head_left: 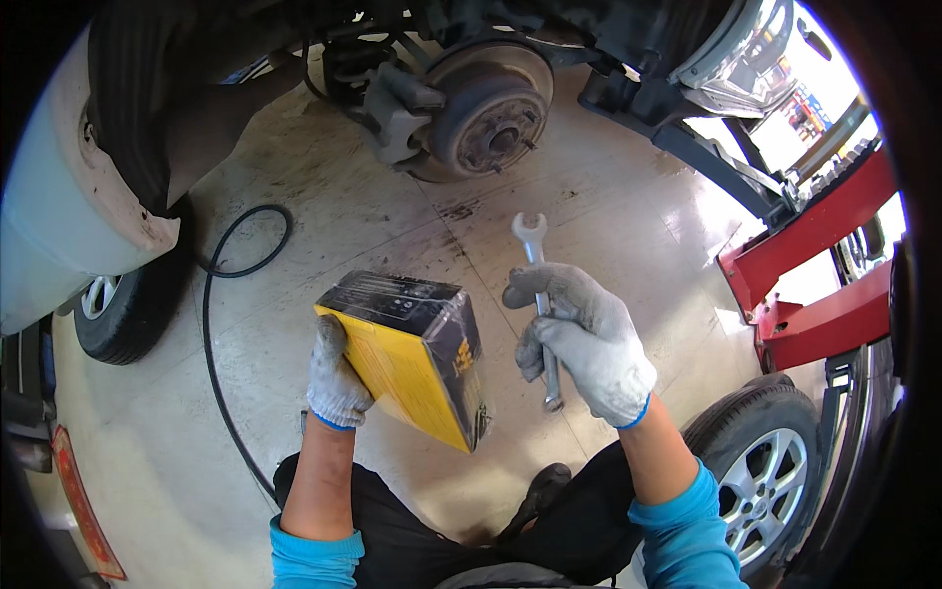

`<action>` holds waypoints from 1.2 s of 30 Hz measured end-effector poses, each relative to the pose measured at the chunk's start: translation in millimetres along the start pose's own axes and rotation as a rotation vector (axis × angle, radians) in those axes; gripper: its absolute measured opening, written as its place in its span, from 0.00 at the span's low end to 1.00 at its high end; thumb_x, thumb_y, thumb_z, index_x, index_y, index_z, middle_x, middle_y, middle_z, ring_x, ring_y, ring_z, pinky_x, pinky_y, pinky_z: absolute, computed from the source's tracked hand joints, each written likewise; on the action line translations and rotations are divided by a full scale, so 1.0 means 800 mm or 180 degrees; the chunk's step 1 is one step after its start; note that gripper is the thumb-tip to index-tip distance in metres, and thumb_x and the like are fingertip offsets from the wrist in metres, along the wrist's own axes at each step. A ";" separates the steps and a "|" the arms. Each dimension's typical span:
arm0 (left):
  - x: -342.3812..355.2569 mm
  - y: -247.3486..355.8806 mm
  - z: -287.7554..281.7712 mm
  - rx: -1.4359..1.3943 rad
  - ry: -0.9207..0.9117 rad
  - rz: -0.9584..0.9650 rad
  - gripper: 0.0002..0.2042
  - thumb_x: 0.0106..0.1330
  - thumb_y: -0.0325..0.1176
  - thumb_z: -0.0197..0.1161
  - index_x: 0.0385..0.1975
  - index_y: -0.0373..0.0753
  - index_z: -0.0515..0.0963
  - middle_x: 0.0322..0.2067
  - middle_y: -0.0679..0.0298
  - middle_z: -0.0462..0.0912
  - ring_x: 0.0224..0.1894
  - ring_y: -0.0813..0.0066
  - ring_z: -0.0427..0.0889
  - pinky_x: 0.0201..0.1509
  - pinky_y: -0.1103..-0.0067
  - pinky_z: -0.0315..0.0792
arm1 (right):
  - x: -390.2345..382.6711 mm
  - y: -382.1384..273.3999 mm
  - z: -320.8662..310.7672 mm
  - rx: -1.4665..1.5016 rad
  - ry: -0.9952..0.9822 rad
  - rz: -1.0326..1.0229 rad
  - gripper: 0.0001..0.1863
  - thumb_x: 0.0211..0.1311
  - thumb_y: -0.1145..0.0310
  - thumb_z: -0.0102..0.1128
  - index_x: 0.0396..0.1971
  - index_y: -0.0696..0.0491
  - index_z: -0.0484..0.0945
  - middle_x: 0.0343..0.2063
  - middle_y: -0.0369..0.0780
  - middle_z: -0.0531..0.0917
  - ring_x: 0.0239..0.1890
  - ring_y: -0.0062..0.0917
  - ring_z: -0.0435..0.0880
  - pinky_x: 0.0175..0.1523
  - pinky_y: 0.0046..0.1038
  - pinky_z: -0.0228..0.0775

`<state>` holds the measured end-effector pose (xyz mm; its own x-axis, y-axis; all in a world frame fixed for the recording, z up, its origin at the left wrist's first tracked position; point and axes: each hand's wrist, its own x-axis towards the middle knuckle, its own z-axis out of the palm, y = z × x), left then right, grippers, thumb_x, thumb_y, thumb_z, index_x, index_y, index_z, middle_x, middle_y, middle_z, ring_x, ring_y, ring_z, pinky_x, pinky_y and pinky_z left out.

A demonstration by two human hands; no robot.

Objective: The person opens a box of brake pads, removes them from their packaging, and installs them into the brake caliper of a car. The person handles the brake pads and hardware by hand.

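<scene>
Box (392,363) is showing smooth card under glossy clear film (400,417). Wrench (542,301) is presenting polished, shiny metal. Gloves (599,348) are displaying matt knitted cloth. Brake disc (473,126) is exhibiting rough, dull metal. Floor (628,226) is reflecting light, looking smooth and glossy.

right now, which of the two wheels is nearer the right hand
The lower-right wheel, beside the right sleeve; the other wheel is at far left.

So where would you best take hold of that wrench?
Probably by the slim middle of the wrench, coming from the right, where the gloved right hand holds it: that part looks narrow enough to close around, and both wider ends stick out.
</scene>
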<state>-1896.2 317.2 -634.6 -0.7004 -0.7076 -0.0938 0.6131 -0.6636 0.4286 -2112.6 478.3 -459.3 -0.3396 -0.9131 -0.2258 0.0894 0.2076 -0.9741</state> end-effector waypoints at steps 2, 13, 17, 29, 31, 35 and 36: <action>0.002 0.003 0.009 0.0067 0.0080 0.0019 0.36 0.65 0.61 0.64 0.65 0.40 0.72 0.60 0.54 0.80 0.61 0.54 0.80 0.66 0.58 0.74 | -0.003 -0.006 0.012 -0.0486 0.0157 -0.0397 0.31 0.62 0.83 0.44 0.68 0.57 0.67 0.41 0.47 0.85 0.29 0.19 0.83 0.34 0.21 0.78; -0.003 0.030 -0.017 0.0444 0.0408 0.0090 0.41 0.61 0.68 0.63 0.65 0.40 0.72 0.59 0.53 0.80 0.59 0.54 0.81 0.64 0.58 0.77 | 0.014 0.004 0.016 -0.1534 -0.0484 -0.0755 0.19 0.69 0.68 0.62 0.57 0.60 0.79 0.42 0.50 0.88 0.40 0.32 0.90 0.46 0.30 0.80; -0.005 0.028 -0.027 0.0706 0.0405 0.0356 0.40 0.56 0.64 0.72 0.61 0.40 0.75 0.55 0.56 0.84 0.56 0.58 0.84 0.62 0.62 0.78 | 0.018 -0.004 0.003 -0.1689 -0.0613 -0.0436 0.20 0.69 0.66 0.63 0.56 0.60 0.79 0.41 0.50 0.88 0.39 0.33 0.90 0.45 0.31 0.79; 0.002 0.053 -0.052 0.1397 0.0058 0.0364 0.37 0.53 0.54 0.79 0.58 0.35 0.76 0.52 0.58 0.85 0.54 0.62 0.85 0.62 0.65 0.79 | 0.035 0.028 -0.008 -0.1442 -0.1020 -0.0152 0.21 0.71 0.64 0.60 0.59 0.59 0.79 0.44 0.52 0.87 0.42 0.36 0.89 0.49 0.32 0.78; 0.002 0.046 -0.056 0.1514 0.0182 0.0381 0.48 0.52 0.63 0.75 0.67 0.38 0.68 0.62 0.55 0.77 0.62 0.57 0.79 0.68 0.59 0.74 | 0.032 0.033 -0.004 -0.1457 -0.1081 -0.0332 0.21 0.71 0.64 0.59 0.59 0.59 0.78 0.44 0.52 0.87 0.44 0.39 0.89 0.51 0.33 0.78; 0.013 0.033 -0.068 0.1326 0.0405 0.0421 0.45 0.53 0.66 0.72 0.66 0.41 0.70 0.60 0.57 0.80 0.61 0.57 0.80 0.68 0.59 0.74 | 0.029 0.039 0.003 -0.1413 -0.1085 -0.0396 0.21 0.71 0.64 0.59 0.60 0.57 0.78 0.43 0.52 0.87 0.43 0.41 0.88 0.51 0.33 0.78; 0.015 0.032 -0.066 0.1444 0.0345 0.0422 0.45 0.53 0.67 0.71 0.66 0.41 0.70 0.60 0.57 0.80 0.61 0.57 0.80 0.68 0.59 0.74 | 0.030 0.039 0.001 -0.1385 -0.1047 -0.0334 0.21 0.71 0.64 0.59 0.60 0.56 0.79 0.43 0.52 0.87 0.43 0.39 0.88 0.51 0.33 0.78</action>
<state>-1869.8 278.9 -672.6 -0.5701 -0.8161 -0.0946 0.4563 -0.4102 0.7896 -2116.9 462.6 -495.2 -0.0094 -0.9836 -0.1799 -0.3478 0.1719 -0.9217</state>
